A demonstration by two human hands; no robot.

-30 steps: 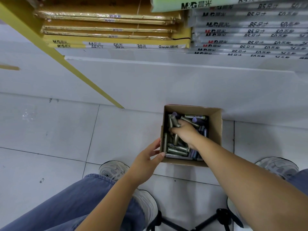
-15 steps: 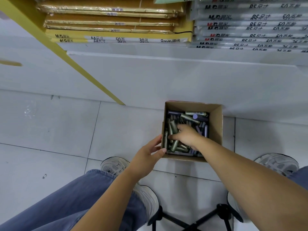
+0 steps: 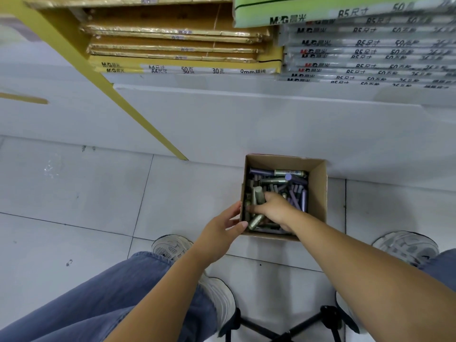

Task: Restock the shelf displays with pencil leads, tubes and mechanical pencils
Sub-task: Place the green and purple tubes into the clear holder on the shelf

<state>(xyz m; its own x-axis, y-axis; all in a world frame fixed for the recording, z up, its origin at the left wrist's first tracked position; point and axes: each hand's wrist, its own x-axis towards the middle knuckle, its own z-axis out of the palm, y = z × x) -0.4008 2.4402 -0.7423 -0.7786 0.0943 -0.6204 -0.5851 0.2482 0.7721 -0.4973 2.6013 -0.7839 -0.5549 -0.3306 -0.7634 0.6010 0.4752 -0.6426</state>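
Gathering stock is the step in hand: the right hand (image 3: 274,209) is down inside the small cardboard box (image 3: 318,191), its fingers (image 3: 255,208) curled in among the green-gold tubes (image 3: 259,196) at the left side of the box and apparently closed around a few of them, with one tube standing up against the knuckles and another lying just under the thumb. How many are truly caught in the grip cannot be told. The left hand (image 3: 219,230) steadies the box from outside, fingers (image 3: 234,210) fairly straight and laid against the left wall, thumb at the near corner, bracing more than clasping. The box sits on the tiled floor (image 3: 98,193), pushed up to the white base of the shelf (image 3: 246,119), and is well filled, with purple tubes (image 3: 299,197) heaped on its right side.

By my reckoning the restocking is at an early stage, since the box holds plenty. The next move calls for lifting the handful clear of the box without spilling loose tubes, then carrying it up to its display, which is out of view. Only notebook packs (image 3: 185,51) show above. The tubes look smooth and round, so a firm, full grip seems wise — a loose one could let some slip back
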